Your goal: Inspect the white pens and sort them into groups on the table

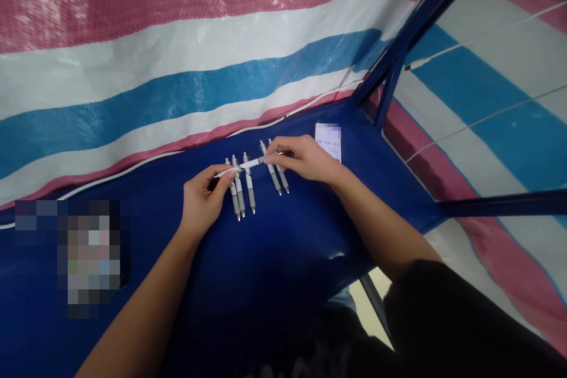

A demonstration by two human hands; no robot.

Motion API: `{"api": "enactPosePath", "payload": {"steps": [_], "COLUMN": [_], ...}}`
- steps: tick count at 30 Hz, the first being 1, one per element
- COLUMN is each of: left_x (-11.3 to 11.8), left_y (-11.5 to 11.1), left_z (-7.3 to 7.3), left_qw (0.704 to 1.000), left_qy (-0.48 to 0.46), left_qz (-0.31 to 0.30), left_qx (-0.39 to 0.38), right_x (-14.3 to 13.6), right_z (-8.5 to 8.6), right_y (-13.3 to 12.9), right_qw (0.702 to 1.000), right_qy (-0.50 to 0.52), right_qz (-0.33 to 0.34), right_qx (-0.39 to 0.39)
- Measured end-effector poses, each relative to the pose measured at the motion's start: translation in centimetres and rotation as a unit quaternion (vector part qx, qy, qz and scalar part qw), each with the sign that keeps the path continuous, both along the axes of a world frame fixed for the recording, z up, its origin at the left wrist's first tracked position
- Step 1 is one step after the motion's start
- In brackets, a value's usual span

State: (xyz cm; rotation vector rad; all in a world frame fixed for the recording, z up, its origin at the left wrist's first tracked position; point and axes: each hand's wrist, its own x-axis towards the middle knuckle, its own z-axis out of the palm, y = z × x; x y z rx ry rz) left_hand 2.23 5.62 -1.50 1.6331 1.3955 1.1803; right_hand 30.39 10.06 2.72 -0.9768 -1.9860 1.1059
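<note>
Both hands pinch one white pen (248, 165) crosswise above five laid pens (254, 186) on blue surface (274, 260): left hand (202, 201) closed on tip, right hand (305, 158) closed on clicker end. Risk: held pen slips, scattering row; phone (328, 140) at 2 o'clock.

The dark blue tabletop (283, 260) carried five white pens lying side by side, three (241, 195) in one group and two (277, 177) just to their right, with a small white card (328, 140) near its far edge.
</note>
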Motion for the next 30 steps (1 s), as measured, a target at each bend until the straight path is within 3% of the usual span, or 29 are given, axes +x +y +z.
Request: {"api": "enactPosePath", "payload": {"steps": [4, 7, 11, 15, 18, 21, 24, 30], "left_x": [-0.1, -0.1, 0.3, 0.9, 1.5, 1.9, 1.9, 1.7], "left_y": [-0.1, -0.2, -0.5, -1.1, -1.4, -1.3, -1.1, -1.0], "left_z": [0.2, 0.4, 0.5, 0.7, 0.8, 1.0, 1.0, -0.1], "left_qw": [1.000, 1.000, 0.999, 0.996, 0.993, 0.995, 0.987, 0.930], "left_qy": [0.005, 0.003, -0.038, -0.028, -0.013, 0.001, 0.084, 0.285], "left_qz": [0.005, -0.002, -0.010, -0.082, -0.112, -0.058, -0.025, -0.099], "left_qx": [0.010, 0.010, 0.001, 0.002, 0.025, 0.079, 0.134, 0.212], "right_x": [0.0, 0.4, 1.0, 0.3, -0.9, -1.8, -2.1, -1.8], "right_z": [0.3, 0.7, 0.9, 0.4, 0.1, -0.2, -0.5, -1.7], "right_y": [-0.2, -0.1, 0.4, 0.3, -0.5, -1.3, -1.3, 0.0], "right_qw": [0.999, 0.995, 0.970, 0.954, 0.953, 0.954, 0.960, 0.967], "right_qy": [-0.048, -0.061, -0.036, -0.006, 0.035, 0.097, 0.135, 0.152], "right_qz": [0.013, 0.038, 0.153, 0.219, 0.210, 0.188, 0.123, -0.008], "right_qx": [0.004, -0.067, -0.186, -0.206, -0.214, -0.212, -0.211, -0.206]}}
